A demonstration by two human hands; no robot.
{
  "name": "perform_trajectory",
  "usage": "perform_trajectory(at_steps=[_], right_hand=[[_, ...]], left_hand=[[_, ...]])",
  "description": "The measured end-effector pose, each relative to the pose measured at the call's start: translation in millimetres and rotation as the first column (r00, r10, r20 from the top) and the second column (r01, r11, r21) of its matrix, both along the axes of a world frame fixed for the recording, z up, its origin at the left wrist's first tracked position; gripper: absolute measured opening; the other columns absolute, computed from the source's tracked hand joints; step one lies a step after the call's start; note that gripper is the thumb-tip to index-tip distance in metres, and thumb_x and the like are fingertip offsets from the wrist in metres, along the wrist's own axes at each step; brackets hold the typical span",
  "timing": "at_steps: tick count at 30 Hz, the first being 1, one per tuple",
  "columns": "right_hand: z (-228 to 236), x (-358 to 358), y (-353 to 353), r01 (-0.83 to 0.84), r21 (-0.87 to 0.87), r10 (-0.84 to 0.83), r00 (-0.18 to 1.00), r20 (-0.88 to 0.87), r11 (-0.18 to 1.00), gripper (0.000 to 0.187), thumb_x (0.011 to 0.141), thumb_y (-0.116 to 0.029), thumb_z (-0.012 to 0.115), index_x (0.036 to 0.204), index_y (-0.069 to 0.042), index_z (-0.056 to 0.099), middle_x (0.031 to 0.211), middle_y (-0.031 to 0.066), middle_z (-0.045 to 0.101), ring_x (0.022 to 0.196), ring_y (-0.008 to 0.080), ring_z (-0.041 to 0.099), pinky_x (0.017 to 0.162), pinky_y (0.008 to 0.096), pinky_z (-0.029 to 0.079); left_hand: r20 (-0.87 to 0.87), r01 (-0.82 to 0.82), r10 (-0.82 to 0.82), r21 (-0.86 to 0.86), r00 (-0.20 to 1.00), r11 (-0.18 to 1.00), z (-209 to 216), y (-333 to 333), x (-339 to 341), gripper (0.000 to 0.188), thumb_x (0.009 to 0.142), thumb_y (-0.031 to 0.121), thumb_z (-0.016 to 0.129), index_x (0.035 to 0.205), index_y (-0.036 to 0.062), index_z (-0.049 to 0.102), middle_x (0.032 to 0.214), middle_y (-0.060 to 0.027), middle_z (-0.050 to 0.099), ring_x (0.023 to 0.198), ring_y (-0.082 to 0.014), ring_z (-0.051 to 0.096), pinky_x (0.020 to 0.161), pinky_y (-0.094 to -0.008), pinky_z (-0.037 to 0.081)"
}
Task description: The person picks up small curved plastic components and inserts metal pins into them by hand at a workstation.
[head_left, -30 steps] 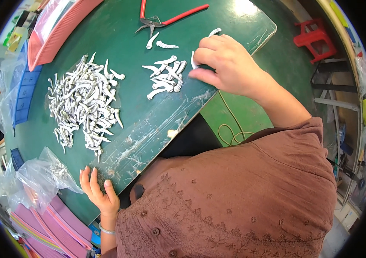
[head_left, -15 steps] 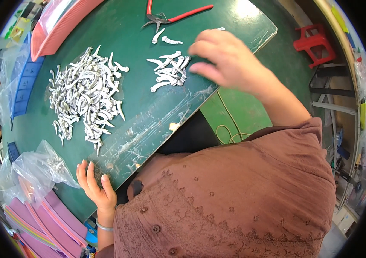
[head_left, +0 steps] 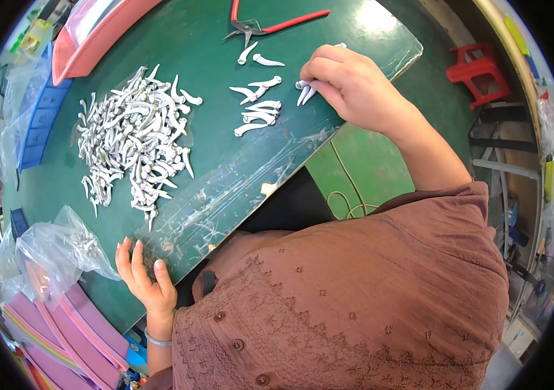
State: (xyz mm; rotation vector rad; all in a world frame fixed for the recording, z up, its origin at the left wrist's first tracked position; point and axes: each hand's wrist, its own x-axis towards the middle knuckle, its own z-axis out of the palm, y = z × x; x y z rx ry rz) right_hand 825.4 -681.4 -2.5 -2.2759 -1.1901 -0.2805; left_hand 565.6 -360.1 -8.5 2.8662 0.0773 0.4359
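Note:
My right hand (head_left: pixel 355 81) pinches a few small white, curved, horn-shaped pieces (head_left: pixel 304 95) above the right part of the green table (head_left: pixel 212 162). Left of it lies a small group of the same pieces (head_left: pixel 259 118). Two more horn-shaped pieces (head_left: pixel 268 60) lie farther back, beside the jaws of red-handled pliers (head_left: pixel 296 21), which rest spread apart. Part of another white piece shows behind my right hand. A big heap of horn-shaped pieces (head_left: pixel 135 136) covers the table's left middle. Empty, with its fingers apart, my left hand (head_left: pixel 150 286) is at the near table edge.
A pink basket (head_left: pixel 95 36) and a blue bin (head_left: pixel 39 123) stand at the far left. Clear plastic bags (head_left: pixel 62 247) lie at the left edge, above purple striped material (head_left: pixel 88 325). A red stool (head_left: pixel 480 73) stands beyond the table's right corner.
My right hand has closed on a few pieces and drawn them rightward, out of the small group. That group now has fewer pieces. My left hand stays where it was.

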Motion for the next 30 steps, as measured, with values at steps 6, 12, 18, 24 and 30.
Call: perform_trajectory(at_steps=[6,12,18,24,30], right_hand=[[-1,-1,1,0.071,0.175,-0.052,0.992,-0.113,0.982,0.013,0.074,0.003,0.054,0.086,-0.001,0.055,0.079,0.0094,0.055,0.069,0.0235,0.055,0.060,0.0284,0.044],[2,4,-5,0.074,0.204,-0.052,0.992,-0.111,0.976,0.014,0.076,0.003,0.053,0.089,0.000,0.056,0.084,0.0100,0.058,0.072,0.0218,0.057,0.063,0.0267,0.045],[9,-1,-21,0.087,0.162,-0.063,0.987,-0.149,0.983,0.015,0.074,-0.001,0.055,0.088,-0.003,0.056,0.079,0.0098,0.056,0.071,0.0269,0.055,0.064,0.0337,0.044],[12,-6,-27,0.022,-0.016,-0.024,0.985,-0.169,1.000,0.022,0.070,-0.002,0.059,0.092,-0.003,0.054,0.079,0.0087,0.055,0.079,0.0278,0.053,0.069,0.0356,0.043],[0,-4,-9,-0.055,0.061,0.060,0.994,-0.089,0.997,0.020,0.069,0.001,0.059,0.089,-0.002,0.056,0.075,0.0086,0.054,0.072,0.0259,0.053,0.064,0.0327,0.044]], left_hand=[[-0.001,-0.005,0.005,-0.003,1.000,1.000,0,0,0,0.034,0.082,0.011,0.049,0.112,-0.0029,0.047,0.122,-0.0180,0.041,0.116,-0.0346,0.036,0.097,-0.0422,0.026],[-0.011,-0.013,0.013,0.006,1.000,1.000,0,0,0,0.035,0.081,0.013,0.049,0.112,-0.0035,0.047,0.121,-0.0195,0.041,0.115,-0.0365,0.036,0.097,-0.0439,0.026],[-0.022,-0.013,0.013,0.002,1.000,1.000,0,-1,1,0.035,0.082,0.013,0.048,0.112,-0.0033,0.047,0.122,-0.0193,0.041,0.115,-0.0362,0.036,0.097,-0.0436,0.026],[-0.028,-0.021,0.021,0.002,0.999,1.000,0,-2,1,0.035,0.082,0.013,0.048,0.113,-0.0030,0.047,0.122,-0.0190,0.041,0.116,-0.0360,0.036,0.097,-0.0432,0.027],[-0.023,-0.027,0.027,-0.005,0.999,1.000,1,-1,0,0.034,0.082,0.010,0.048,0.113,-0.0023,0.047,0.123,-0.0179,0.041,0.116,-0.0341,0.036,0.098,-0.0412,0.026]])
